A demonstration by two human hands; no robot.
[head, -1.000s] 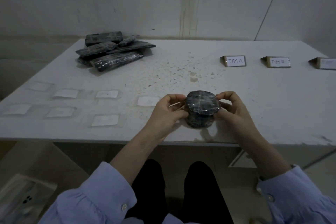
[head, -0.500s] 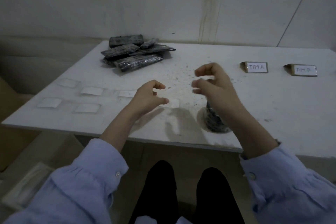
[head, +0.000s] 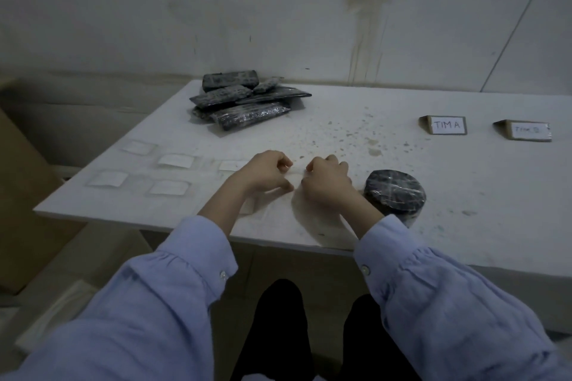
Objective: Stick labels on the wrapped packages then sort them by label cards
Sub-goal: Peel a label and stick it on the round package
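Where the two hands meet near the front edge of the table (head: 483, 182), I see a pale label (head: 296, 177) lying between them. Left hand (head: 264, 175): fingers curled, thumb and forefinger tips at the label's left edge. Right hand (head: 328, 187): likewise curled, tips at the label's right edge (whether either hand actually has hold of the label I cannot tell in this dim light). Round package (head: 394, 193): wrapped in dark film, flat on the table just beside the right wrist, touched by neither hand. Pile (head: 247, 102) of wrapped packages: far left corner, well apart from the hands. Spare labels (head: 175, 160): two rows on the table, left of the left hand. Card TIM A (head: 447, 125) and a second card (head: 526, 130), its writing too blurred to read, stand side by side at the far right.
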